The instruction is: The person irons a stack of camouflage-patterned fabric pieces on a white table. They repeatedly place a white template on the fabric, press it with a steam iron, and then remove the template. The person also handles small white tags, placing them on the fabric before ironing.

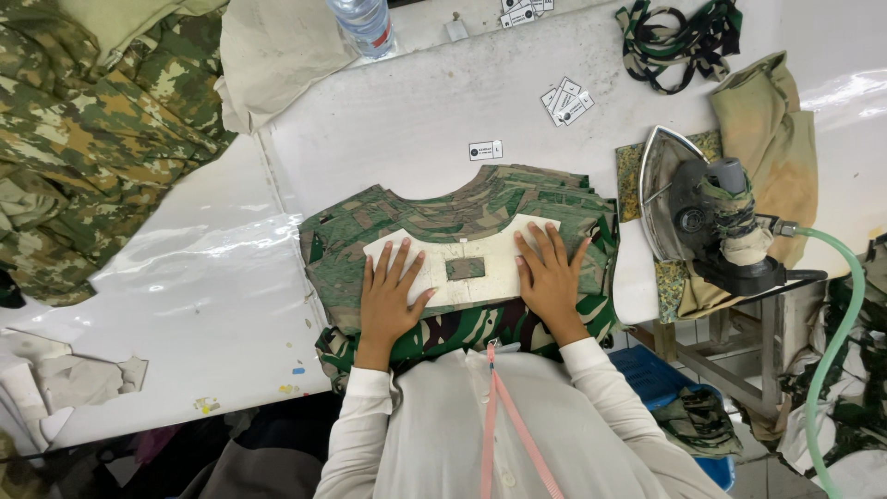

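White table [388,120]; both hands, left [388,296] and right [552,277], press flat, fingers spread, on cardboard template [462,248].

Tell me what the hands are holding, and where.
Nothing is gripped: left hand and right hand press flat on the two ends of the white template.

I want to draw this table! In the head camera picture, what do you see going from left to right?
Heap of camouflage cloth → left hand → cardboard template on the stack of cut camouflage pieces → right hand → steam iron → green hose.
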